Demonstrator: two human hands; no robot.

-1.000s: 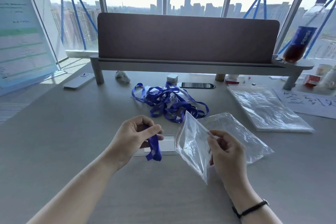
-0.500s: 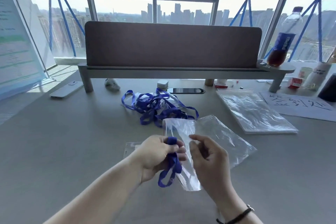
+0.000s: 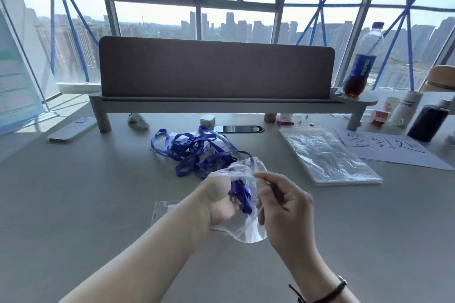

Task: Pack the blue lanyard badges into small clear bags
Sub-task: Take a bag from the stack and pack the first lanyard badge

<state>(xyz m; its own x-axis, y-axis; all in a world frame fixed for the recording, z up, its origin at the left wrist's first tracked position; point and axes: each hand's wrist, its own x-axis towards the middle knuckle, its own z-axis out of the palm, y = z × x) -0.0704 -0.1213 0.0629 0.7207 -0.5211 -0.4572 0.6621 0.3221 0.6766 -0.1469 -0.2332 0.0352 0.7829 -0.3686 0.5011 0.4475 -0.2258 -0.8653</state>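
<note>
My left hand [image 3: 219, 200] is pushed into a small clear bag [image 3: 246, 229], its fingers closed on a bunched blue lanyard [image 3: 242, 194] that shows through the plastic. My right hand [image 3: 283, 206] pinches the bag's open edge and holds it up over the table. A clear badge holder [image 3: 163, 206] lies flat on the table just left of my left wrist, partly hidden by my arm. A tangled pile of blue lanyard badges [image 3: 194, 150] lies on the table behind my hands.
A stack of clear bags [image 3: 327, 155] lies at the right, beside a sheet with handwriting [image 3: 384, 147]. A grey shelf riser [image 3: 221, 103] with a brown panel spans the back; a cola bottle [image 3: 362, 64] stands on it. A phone [image 3: 237, 128] and a remote [image 3: 71, 129] lie near it.
My left hand has carried the bunched lanyard from the table side into the bag's mouth. My right hand has turned the bag and pulled it over my left fingers.
</note>
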